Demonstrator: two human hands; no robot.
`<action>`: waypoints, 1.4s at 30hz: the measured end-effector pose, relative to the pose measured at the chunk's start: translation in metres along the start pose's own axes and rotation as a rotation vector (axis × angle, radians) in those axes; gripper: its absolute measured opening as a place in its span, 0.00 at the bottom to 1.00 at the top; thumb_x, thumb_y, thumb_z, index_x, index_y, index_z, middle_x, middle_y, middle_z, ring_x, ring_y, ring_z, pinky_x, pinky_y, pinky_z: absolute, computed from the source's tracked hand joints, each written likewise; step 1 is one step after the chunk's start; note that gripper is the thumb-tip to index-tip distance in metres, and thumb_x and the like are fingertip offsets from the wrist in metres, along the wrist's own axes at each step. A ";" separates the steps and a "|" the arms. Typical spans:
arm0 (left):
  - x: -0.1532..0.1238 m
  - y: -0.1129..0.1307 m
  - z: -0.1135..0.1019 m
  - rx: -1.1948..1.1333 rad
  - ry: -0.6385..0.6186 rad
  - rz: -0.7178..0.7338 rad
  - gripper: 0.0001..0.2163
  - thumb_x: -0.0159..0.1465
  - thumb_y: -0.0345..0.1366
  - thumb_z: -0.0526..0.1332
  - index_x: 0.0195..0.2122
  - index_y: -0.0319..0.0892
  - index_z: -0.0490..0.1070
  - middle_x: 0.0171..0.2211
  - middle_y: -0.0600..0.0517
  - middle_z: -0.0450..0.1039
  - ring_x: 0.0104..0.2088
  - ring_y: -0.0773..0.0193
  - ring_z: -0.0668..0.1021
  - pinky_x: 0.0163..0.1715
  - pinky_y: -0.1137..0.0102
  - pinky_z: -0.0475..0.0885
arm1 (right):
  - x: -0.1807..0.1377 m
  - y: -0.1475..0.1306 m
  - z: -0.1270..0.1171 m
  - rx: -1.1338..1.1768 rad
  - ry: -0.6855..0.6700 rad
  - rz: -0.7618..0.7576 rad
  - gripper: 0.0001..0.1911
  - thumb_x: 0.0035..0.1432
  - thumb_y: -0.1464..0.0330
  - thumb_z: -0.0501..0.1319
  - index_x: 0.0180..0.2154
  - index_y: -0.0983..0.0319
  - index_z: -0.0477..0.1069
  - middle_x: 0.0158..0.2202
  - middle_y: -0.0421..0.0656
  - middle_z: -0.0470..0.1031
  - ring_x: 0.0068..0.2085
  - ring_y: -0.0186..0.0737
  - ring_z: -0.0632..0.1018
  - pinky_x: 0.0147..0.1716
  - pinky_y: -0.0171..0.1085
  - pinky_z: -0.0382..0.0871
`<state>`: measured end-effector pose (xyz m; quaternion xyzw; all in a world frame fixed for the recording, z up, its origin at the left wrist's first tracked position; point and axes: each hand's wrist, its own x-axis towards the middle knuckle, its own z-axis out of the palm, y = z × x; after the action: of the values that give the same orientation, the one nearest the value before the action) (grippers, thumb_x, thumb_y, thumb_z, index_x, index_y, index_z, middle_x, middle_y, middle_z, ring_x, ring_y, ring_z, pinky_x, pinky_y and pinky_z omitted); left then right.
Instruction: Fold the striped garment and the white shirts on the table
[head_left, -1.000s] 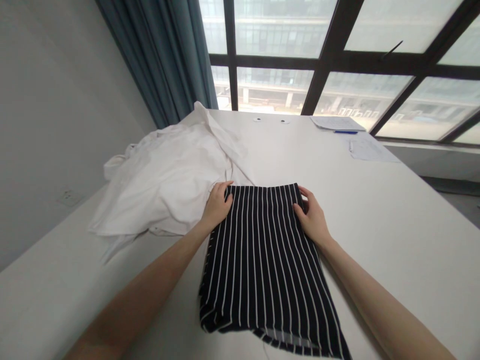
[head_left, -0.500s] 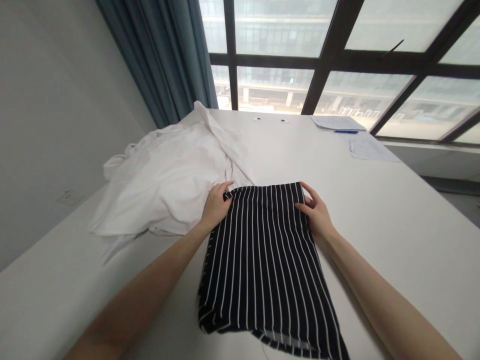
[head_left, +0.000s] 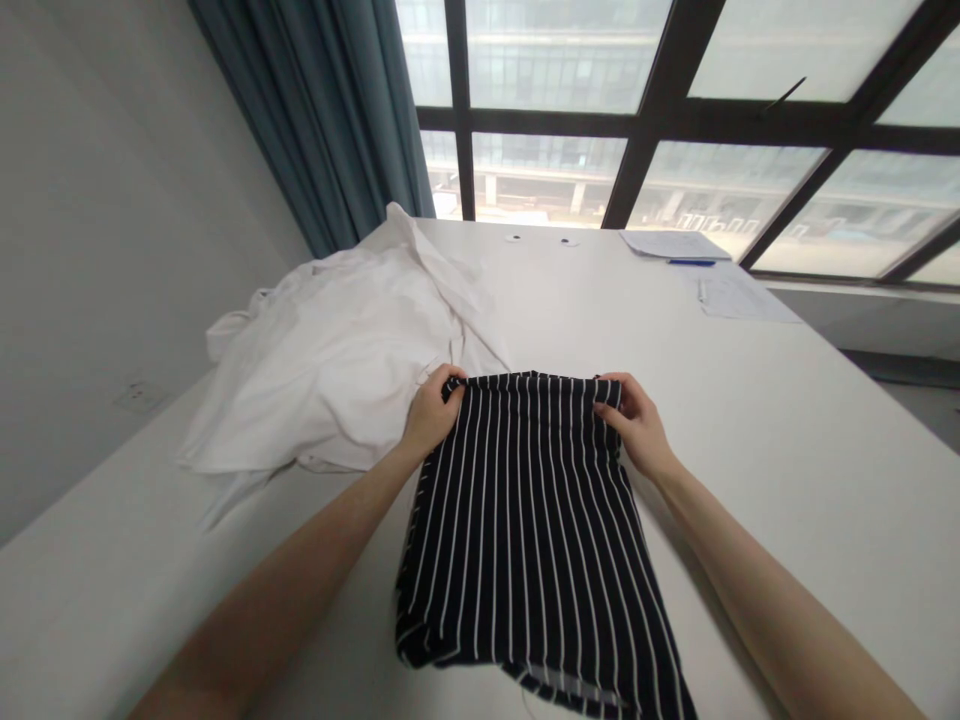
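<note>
Worktop [head_left: 787, 420] spread widest across my remote view, with a white cloth [head_left: 352, 350] heaped at its left, unchanged over the last second. The black-and-white striped cloth [head_left: 532, 520] lay at the near middle, just right of that heap. I saw its far edge shift from nearly straight to gathered, its right corner drawn further right. The right hand [head_left: 641, 430] had moved outward with that corner, fingers pinching it; the left hand [head_left: 433, 410] had stayed in place, fingers closed on the bunched left corner. I judged both far corners controlled, though the near hem remained uneven.
</note>
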<state>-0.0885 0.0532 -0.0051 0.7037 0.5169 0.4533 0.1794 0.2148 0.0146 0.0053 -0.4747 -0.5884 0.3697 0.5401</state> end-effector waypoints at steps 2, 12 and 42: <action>0.000 0.001 -0.001 -0.005 0.010 -0.003 0.06 0.60 0.28 0.56 0.36 0.44 0.67 0.34 0.53 0.72 0.39 0.59 0.75 0.44 0.63 0.69 | 0.000 0.002 -0.002 -0.079 0.025 -0.069 0.11 0.54 0.67 0.63 0.41 0.52 0.67 0.37 0.39 0.68 0.39 0.42 0.71 0.39 0.44 0.67; -0.002 0.006 -0.001 -0.057 0.065 0.048 0.06 0.59 0.27 0.55 0.34 0.44 0.66 0.34 0.53 0.71 0.39 0.60 0.74 0.43 0.66 0.68 | -0.004 -0.002 -0.010 -0.669 0.088 -0.593 0.04 0.59 0.71 0.59 0.35 0.57 0.64 0.40 0.44 0.72 0.41 0.45 0.73 0.42 0.47 0.64; -0.002 0.004 0.000 -0.097 0.065 -0.017 0.05 0.59 0.28 0.56 0.34 0.45 0.67 0.35 0.53 0.72 0.40 0.59 0.74 0.46 0.63 0.68 | -0.003 0.007 -0.011 -0.625 0.251 -0.325 0.06 0.60 0.61 0.60 0.35 0.56 0.67 0.32 0.42 0.74 0.37 0.46 0.72 0.39 0.46 0.66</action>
<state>-0.0869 0.0502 -0.0032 0.6747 0.5055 0.4991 0.2003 0.2264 0.0128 -0.0006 -0.5588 -0.6698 0.0206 0.4886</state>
